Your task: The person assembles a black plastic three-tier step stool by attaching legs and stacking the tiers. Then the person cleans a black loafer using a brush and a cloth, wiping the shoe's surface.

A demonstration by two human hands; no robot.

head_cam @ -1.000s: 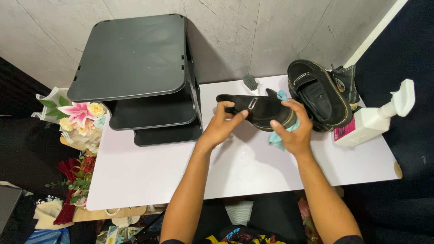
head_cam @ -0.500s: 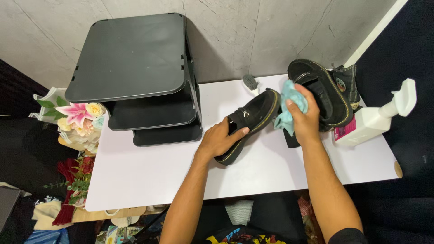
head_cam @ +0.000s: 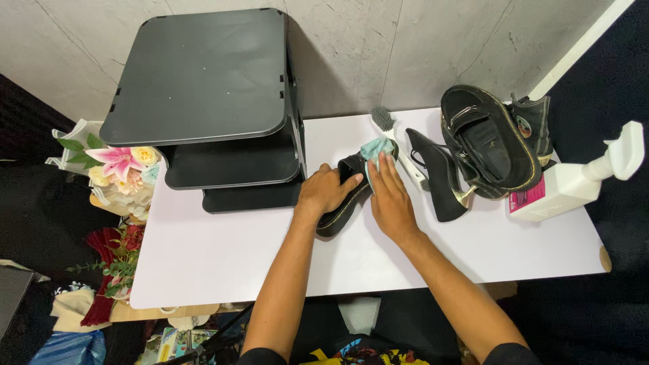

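A black loafer (head_cam: 346, 197) with a pale welt lies on the white table (head_cam: 223, 263), next to the black shelf. My left hand (head_cam: 326, 191) grips its heel end. My right hand (head_cam: 387, 192) lies flat over the loafer's front, pressing a light blue cloth (head_cam: 374, 150) onto it. Most of the shoe's upper is hidden under both hands.
A black three-tier shelf (head_cam: 203, 81) stands at the back left. To the right lie a white-handled brush (head_cam: 392, 132), a black high-heeled shoe (head_cam: 436, 176), a large black shoe (head_cam: 490, 145) on its side, a black sneaker (head_cam: 534, 125) and a white spray bottle (head_cam: 581, 182). Flowers (head_cam: 118, 165) sit beyond the table's left edge.
The loafer has moved left toward the shelf. My right hand came down from beside the large shoe and now presses the cloth on the loafer's front. The high-heeled shoe is now uncovered.
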